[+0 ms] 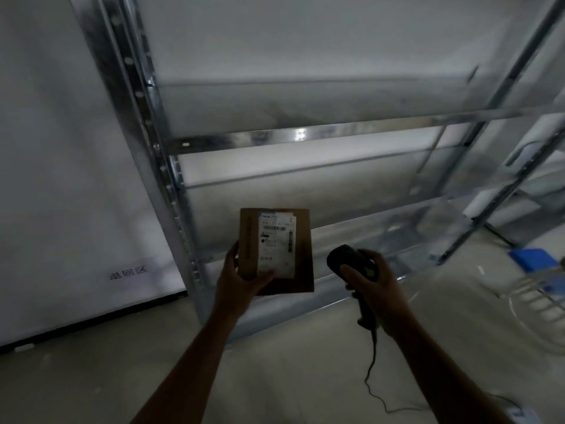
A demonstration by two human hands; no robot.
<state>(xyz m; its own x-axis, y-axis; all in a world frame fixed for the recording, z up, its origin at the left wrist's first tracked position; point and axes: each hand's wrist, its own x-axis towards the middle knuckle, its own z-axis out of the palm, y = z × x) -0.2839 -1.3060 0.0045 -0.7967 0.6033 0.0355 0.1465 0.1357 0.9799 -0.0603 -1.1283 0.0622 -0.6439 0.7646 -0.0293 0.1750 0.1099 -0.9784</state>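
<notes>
Two bare forearms reach up from the bottom edge, the left forearm and the right forearm, both dim in the low light. The left grip holds a flat brown cardboard parcel by its lower left corner. The thumb lies across the front and touches the bottom edge of the white shipping label, and the fingers wrap round behind the left side. The parcel is held up in the air, nearly upright, label towards the camera, in front of the lowest level of a metal rack.

The right grip is curled round the handle of a black handheld scanner. The scanner's head sits near the parcel's lower right corner, apart from it. A thin dark cable hangs from the foot of the handle down towards the floor.

Behind both stands the galvanised shelving rack, with a punched upright on its left. Left of the rack is a white wall panel carrying a small printed sign. At the far right, low down, lies a blue object; it is too blurred to tell what it is.
</notes>
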